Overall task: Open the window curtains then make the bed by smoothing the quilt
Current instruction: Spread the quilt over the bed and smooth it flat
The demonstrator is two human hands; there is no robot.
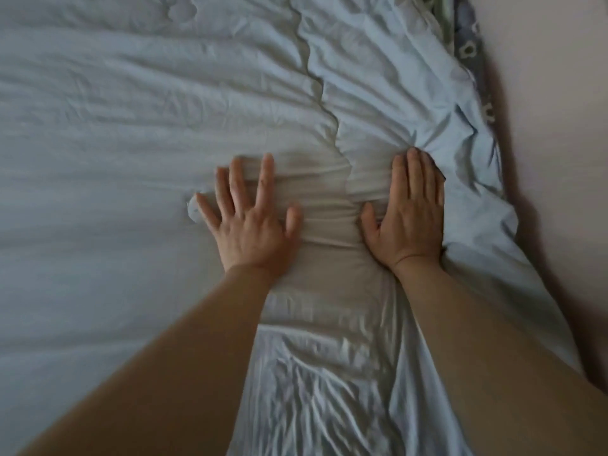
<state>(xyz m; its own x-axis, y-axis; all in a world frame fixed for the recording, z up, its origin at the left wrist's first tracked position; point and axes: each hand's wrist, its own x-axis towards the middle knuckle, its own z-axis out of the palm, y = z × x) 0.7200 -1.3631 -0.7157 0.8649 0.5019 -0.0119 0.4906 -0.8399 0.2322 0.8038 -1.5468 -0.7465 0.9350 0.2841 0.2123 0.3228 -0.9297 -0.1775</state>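
Both hands lie flat on the pale blue quilt, which covers almost everything you can see. The left hand is near the middle, a little toward 9 o'clock, palm down, with its fingers spread wide like a star. It is not holding anything; it just presses on the cloth. The right hand is beside it toward 3 o'clock, also palm down, with its fingers straight and close together and the thumb sticking out toward the other hand. It holds nothing too. Between the two hands the quilt is bunched into small folds that run from one hand to the other. A wavy seam goes from the 12 o'clock edge down to the gap between the hands. Toward 9 o'clock the quilt looks quite smooth. Toward 6 o'clock, between the two bare arms, it is very crumpled. At 2 o'clock the quilt's edge is puffed up and wrinkly, and a strip of grey patterned cloth peeks out past it, next to a plain pale surface.
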